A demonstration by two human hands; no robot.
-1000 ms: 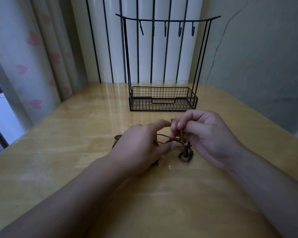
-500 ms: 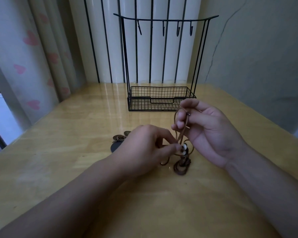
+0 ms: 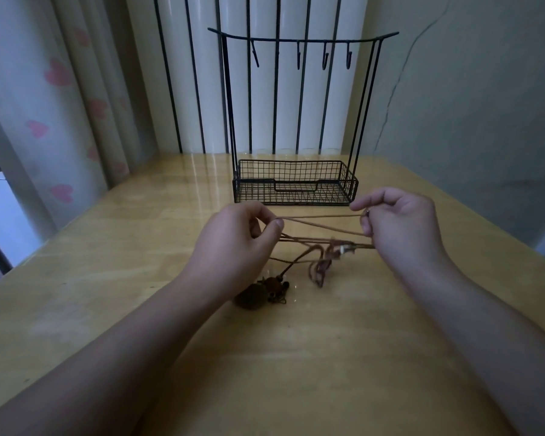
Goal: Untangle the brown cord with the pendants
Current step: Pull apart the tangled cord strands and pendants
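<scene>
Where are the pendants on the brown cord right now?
In the head view the pendants lie on the wooden table, low and centre, just beside the left hand's wrist, below the brown cord stretched between both hands.

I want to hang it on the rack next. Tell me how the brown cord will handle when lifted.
Probably floppy: the brown cord runs straight only where the left hand and right hand pull it; elsewhere it sags in loops. The pendants would likely dangle and swing. The remaining tangle may snag.
</scene>
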